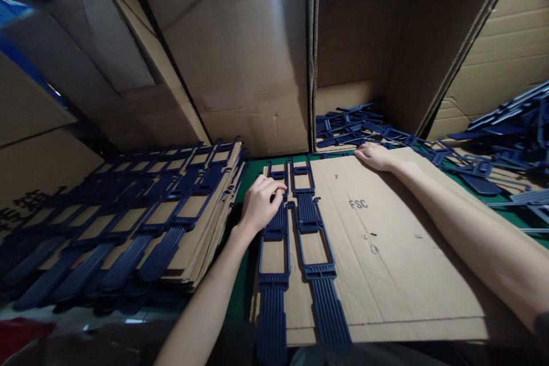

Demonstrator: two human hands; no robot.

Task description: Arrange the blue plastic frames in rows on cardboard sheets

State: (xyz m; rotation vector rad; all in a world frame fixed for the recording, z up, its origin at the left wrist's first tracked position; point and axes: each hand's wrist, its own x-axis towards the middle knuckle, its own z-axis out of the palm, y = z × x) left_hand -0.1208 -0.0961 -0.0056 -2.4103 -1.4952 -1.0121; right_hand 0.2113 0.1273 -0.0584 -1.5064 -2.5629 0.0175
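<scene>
Hands: two, well apart from each other on my feed, backs upward.
Left hand (261,201): enters from the bottom edge and rests just left of centre over the left blue strip (272,320), fingers bent, thumb and forefinger close. I cannot tell whether it pinches the plastic.
Right hand (374,157): its forearm (463,223) stretches from the lower right to just above centre; palm down at the far edge of the FSC-printed cardboard sheet (386,274). I can't make out any grip.
Strips on the sheet: two, left one and right blue strip (331,311), side by side at lower centre, ribbed tongues toward the bottom edge.
Cardboard stack (209,240): one, left side, topped with blue parts (160,254); I count at least four ribbed tongues along its near edge.
Open box (364,28): one, upper right, a loose blue heap (349,126) in its bottom, too tangled to count.
Right edge: another blue heap (518,137).
Table (247,178): green, visible between stack and sheet.
</scene>
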